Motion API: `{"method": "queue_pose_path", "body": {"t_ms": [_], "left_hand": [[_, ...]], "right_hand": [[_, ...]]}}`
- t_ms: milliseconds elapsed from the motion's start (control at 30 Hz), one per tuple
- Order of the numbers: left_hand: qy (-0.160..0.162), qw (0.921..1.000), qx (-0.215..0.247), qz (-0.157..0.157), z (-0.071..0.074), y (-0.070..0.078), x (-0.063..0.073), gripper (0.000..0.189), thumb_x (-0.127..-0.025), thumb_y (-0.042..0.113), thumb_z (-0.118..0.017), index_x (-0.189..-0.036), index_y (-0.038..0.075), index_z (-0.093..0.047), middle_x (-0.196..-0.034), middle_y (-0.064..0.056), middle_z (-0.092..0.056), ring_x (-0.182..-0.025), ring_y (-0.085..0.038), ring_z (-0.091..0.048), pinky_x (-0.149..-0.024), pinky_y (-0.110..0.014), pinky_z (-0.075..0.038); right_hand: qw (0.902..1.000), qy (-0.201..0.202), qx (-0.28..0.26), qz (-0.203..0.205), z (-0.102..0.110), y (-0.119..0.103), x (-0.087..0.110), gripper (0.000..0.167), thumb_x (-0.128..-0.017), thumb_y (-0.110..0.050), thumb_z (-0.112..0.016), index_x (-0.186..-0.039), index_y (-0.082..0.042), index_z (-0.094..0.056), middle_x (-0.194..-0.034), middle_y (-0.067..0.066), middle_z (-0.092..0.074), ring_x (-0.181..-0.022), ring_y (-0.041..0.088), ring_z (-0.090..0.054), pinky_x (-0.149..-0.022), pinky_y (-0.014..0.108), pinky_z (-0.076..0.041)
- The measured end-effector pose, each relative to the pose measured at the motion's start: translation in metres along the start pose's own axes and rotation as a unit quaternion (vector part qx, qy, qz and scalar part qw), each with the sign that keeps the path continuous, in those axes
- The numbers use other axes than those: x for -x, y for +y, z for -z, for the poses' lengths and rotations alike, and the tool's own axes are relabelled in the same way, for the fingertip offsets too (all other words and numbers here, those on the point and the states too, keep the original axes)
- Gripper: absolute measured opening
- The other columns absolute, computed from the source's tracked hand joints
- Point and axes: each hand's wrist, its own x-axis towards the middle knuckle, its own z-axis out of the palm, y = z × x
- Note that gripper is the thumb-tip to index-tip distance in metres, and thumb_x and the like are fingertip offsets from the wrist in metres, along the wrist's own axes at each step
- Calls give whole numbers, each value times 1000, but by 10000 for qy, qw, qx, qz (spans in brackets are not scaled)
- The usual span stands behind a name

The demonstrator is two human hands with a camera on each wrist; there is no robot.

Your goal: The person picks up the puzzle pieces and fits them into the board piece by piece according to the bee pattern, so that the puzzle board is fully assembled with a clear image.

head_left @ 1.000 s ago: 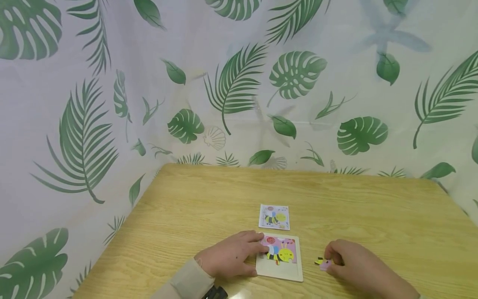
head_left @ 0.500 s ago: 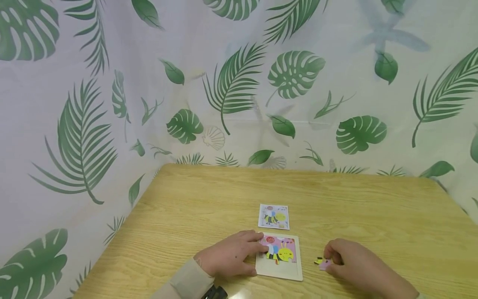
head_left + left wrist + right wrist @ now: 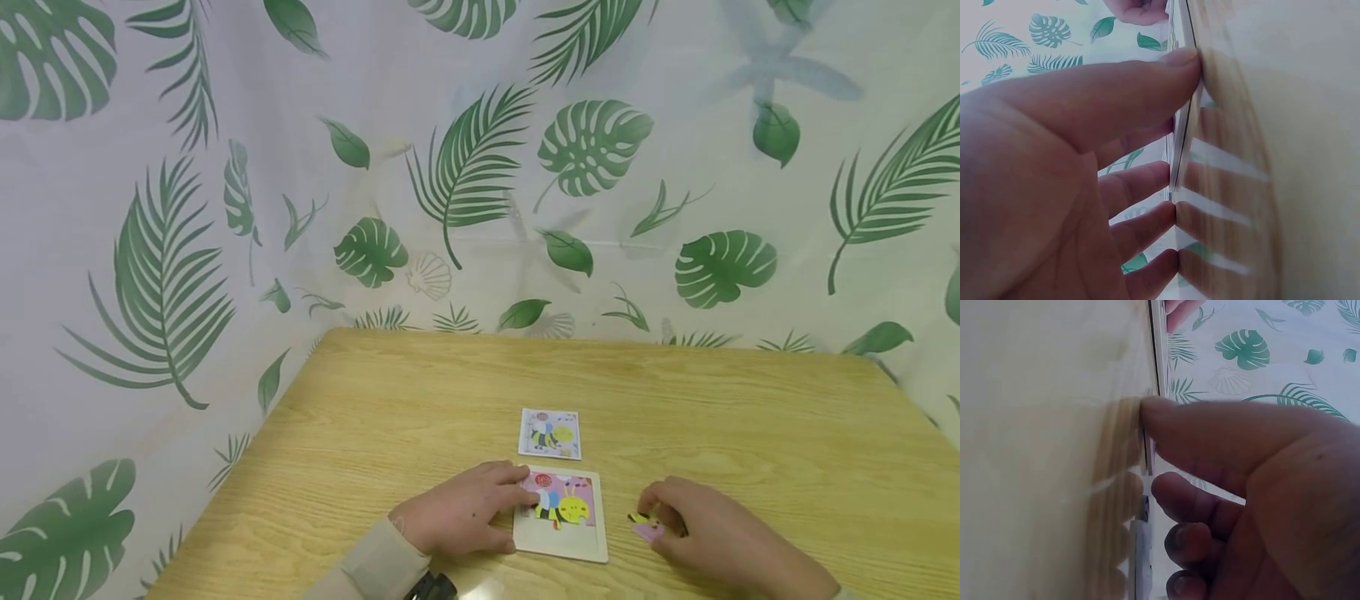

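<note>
In the head view, my left hand rests at the left side of a jigsaw puzzle board, its fingers on the upper left and its thumb at the near edge. The board lies flat, with a bee picture across its upper part and bare pale wood below. To the right, my right hand pinches a small pink, yellow and black puzzle piece between thumb and forefinger, close over the table. In the right wrist view, the other fingers are curled in.
A square picture card with the same bee lies just beyond the board. A pale-edged flat thing shows below the right fingers in the right wrist view. The wooden table meets a leaf-patterned curtain at the back.
My right fingers have turned the puzzle piece and shifted it slightly left. The left hand and the board have stayed in place.
</note>
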Motion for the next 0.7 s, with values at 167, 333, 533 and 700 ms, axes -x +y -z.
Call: {"method": "queue_pose_path", "body": {"t_ms": [167, 333, 533, 700], "left_hand": [[23, 10000, -44, -29, 0, 0, 0, 59, -95, 36, -72, -149, 24, -53, -162, 1, -33, -149, -19, -28, -118, -35, -29], [29, 10000, -41, -25, 0, -1, 0, 59, -95, 36, -73, -149, 24, -53, -162, 0, -33, -149, -19, -29, -118, -35, -28], [68, 10000, 36, -21, 0, 0, 0, 58, -95, 35, -73, -149, 24, -53, -162, 0, -33, -149, -20, -28, -118, -36, -28], [78, 10000, -2, -30, 0, 0, 0, 58, -95, 36, -73, -148, 24, -54, -162, 1, -34, -149, -20, -29, -118, -35, -28]], "right_hand": [[9994, -83, -197, -268, 1, -3, -1, 26, -84, -25, -82, -99, -20, -61, -79, -8, -52, -70, 6, -47, -61, 27, -39], [9986, -22, -461, -276, 1, -7, -1, 27, -87, -32, -80, -93, -20, -57, -77, -9, -54, -68, 6, -48, -59, 25, -41], [9969, 25, -754, -228, 1, -14, -3, 20, -93, -31, -74, -84, -22, -58, -72, -10, -55, -66, 7, -49, -57, 25, -41], [9924, -63, -1206, -222, 1, -27, -9, 21, -92, -31, -74, -86, -18, -59, -74, -6, -55, -67, 10, -50, -57, 26, -41]]}}
